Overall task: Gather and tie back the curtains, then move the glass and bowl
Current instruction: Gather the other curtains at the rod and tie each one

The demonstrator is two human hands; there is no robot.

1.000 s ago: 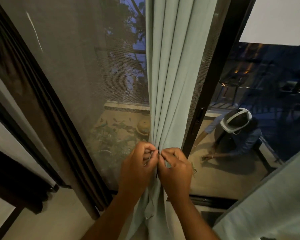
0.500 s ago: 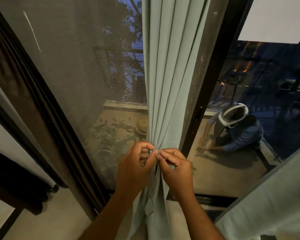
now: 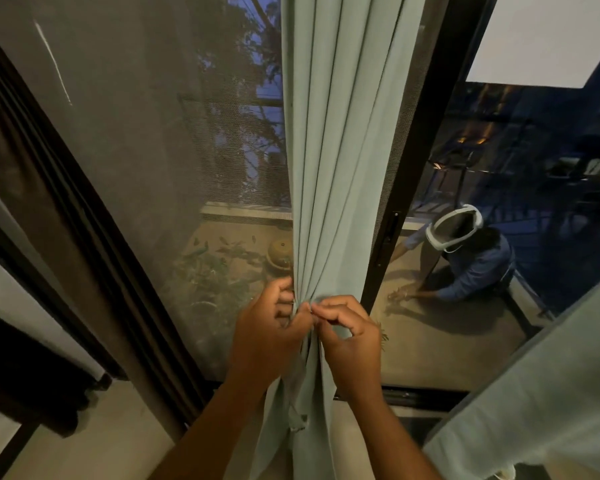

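I see the pale green curtain hanging in the middle of the view, gathered into narrow folds that come together at the level of my 2 hands. My left hand is on the left side of the bunched cloth, its fingers curled closed around the folds, thumb pressed near the front. My right hand is on the right side, touching the same place; its thumb and first fingers pinch something small at the gathering point, but I cannot tell if it is a tie strip or only the cloth. Both hands meet at the fingertips. Below the hands the curtain falls loose, and a narrow strip of the same cloth hangs down there between my forearms.

Behind the curtain on the left is a mesh screen, with a plant and a round pot dimly visible through it. To the right of the curtain stands the dark door frame, and further right the glass pane shows a reflection of a person wearing a head rig. A second pale curtain fills the near right corner. A dark brown curtain hangs at the far left. The glass and the bowl are not in my view.
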